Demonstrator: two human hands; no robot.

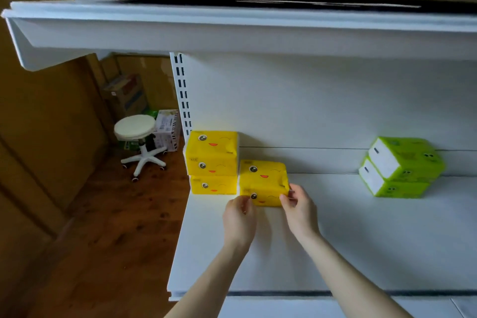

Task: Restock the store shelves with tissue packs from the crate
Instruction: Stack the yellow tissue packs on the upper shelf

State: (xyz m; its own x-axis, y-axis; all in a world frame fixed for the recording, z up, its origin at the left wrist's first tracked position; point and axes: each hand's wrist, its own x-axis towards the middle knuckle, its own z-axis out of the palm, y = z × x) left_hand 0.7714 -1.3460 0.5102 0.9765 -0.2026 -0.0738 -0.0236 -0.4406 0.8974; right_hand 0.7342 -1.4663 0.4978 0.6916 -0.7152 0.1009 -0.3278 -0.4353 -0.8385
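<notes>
A yellow tissue pack [263, 178] with cartoon faces sits on the white shelf [361, 240], right beside a stack of two more yellow packs [212, 160] at the shelf's left end. My left hand [238, 219] pinches the pack's front left corner. At the front right corner, my right hand [300, 206] holds it with curled fingers. Two green tissue packs [402, 168] are stacked farther right on the same shelf. The crate is out of sight.
An upper white shelf [232, 31] overhangs the work area, with a brown cardboard surface above it. Left of the shelving, a white stool [136, 137] and cardboard boxes [129, 95] stand on the wooden floor.
</notes>
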